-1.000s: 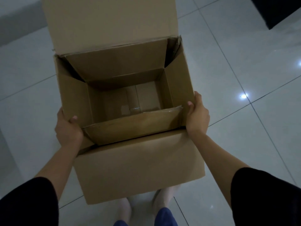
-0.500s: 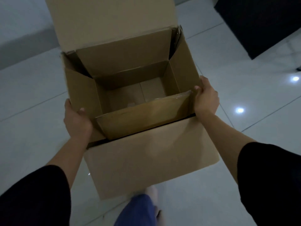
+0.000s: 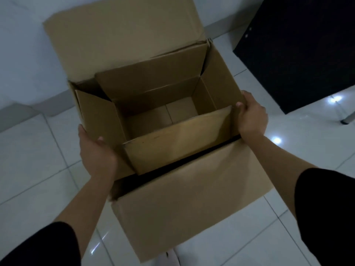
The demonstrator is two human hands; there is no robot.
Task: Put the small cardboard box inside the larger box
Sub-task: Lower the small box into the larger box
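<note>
Item: near flap [image 3: 182, 204] hangs toward us and may snag a shin. Left hand [image 3: 97, 153] and right hand [image 3: 251, 117] clamp opposite walls of the small cardboard box [image 3: 215, 89], held above the floor [image 3: 28, 154]; we risk slippage. Larger box (unseen).

Both arms extended forward, dark-sleeved above the elbow. Left hand [image 3: 96, 152] and right hand [image 3: 251, 116] pressed opposite sides, thumbs on top; remaining fingers apparently curled, mostly hidden.

head cam, looking steeply down, close
</note>
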